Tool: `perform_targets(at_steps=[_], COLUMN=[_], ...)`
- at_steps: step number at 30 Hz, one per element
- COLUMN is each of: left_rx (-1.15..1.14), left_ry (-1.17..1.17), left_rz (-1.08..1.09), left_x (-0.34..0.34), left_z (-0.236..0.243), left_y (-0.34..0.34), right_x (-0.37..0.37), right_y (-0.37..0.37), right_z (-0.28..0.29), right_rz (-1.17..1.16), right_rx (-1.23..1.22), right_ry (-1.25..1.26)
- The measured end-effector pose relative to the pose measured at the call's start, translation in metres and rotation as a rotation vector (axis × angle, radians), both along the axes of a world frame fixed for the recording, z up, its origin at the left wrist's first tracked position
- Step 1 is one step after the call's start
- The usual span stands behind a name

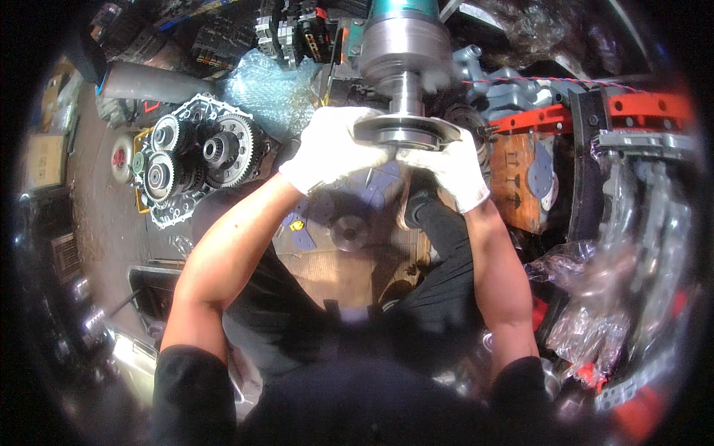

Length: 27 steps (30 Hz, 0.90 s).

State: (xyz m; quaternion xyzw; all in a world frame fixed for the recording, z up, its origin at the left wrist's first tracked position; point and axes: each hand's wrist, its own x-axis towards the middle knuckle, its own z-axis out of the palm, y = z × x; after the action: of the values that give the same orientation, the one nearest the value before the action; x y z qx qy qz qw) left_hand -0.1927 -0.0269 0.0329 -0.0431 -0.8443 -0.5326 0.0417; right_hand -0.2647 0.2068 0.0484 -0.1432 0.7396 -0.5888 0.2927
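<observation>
Both my hands wear white gloves and are raised at the far middle. They grip a round metal disc [405, 137] from opposite sides. My left hand [331, 145] is closed around its left edge, and my right hand [448, 165] is closed on the right edge, thumb underneath. Directly beyond the disc, in line with it, is a steel shaft [405, 93] leading to a wide metal cylinder [405, 48] with a teal far end. Whether the disc is fixed to that shaft I cannot tell. Lower down, between my legs, a small round metal part [349, 232] sits above cardboard.
An opened gear housing [201, 156] with several toothed gears lies at left. Beyond it are bubble wrap [271, 85] and a grey tube [152, 82]. On the right are a cardboard box [517, 182], a red beam [643, 109] and crumpled clear plastic [587, 320].
</observation>
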Motion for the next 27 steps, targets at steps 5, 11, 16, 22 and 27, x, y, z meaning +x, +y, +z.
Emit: perform_targets(at_steps=[5,11,16,22,27], left_rx=[-0.009,0.017,0.021,0.001,0.006], left_ry=[0.009,-0.040,-0.060,-0.054,-0.091], left_rz=[0.004,-0.003,0.004,0.006,0.006], left_x=[0.000,0.000,0.000,0.000,0.001], left_z=[-0.004,-0.001,0.003,0.005,0.007], left_y=[0.000,0.000,0.001,0.001,0.002], right_x=[-0.001,-0.002,-0.004,-0.004,-0.001], right_y=[0.000,0.000,0.002,0.002,0.000], right_z=[0.001,0.003,0.002,-0.001,0.001], right_rz=[-0.003,0.012,0.028,0.033,0.010], right_rx=[0.028,0.040,0.039,0.033,-0.031], right_ry=[-0.023,-0.011,0.009,0.025,0.045])
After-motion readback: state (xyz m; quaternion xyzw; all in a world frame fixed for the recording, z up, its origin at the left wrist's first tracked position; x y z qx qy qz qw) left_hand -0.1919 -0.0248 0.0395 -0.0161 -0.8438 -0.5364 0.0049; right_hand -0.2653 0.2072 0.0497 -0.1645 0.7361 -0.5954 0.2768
